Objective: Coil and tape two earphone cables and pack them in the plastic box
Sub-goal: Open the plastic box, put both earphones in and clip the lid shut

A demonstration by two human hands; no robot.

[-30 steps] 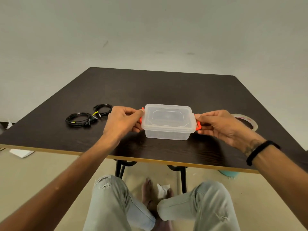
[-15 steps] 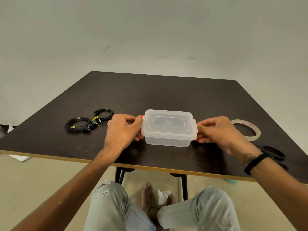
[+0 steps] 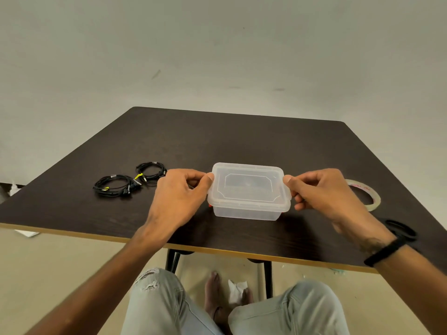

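On dark table [image 3: 242, 141], both hands' grip pinches plastic box [image 3: 249, 192] ends.

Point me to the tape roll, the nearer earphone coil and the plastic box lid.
tape roll [image 3: 373, 200], head view, on the ring's near right band.
nearer earphone coil [image 3: 113, 187], head view, on the coil's near strands.
plastic box lid [image 3: 248, 187], head view, on the lid's flat centre.

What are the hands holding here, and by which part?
Both hold the plastic box: left hand at its left end, right hand at its right end, over the clips.
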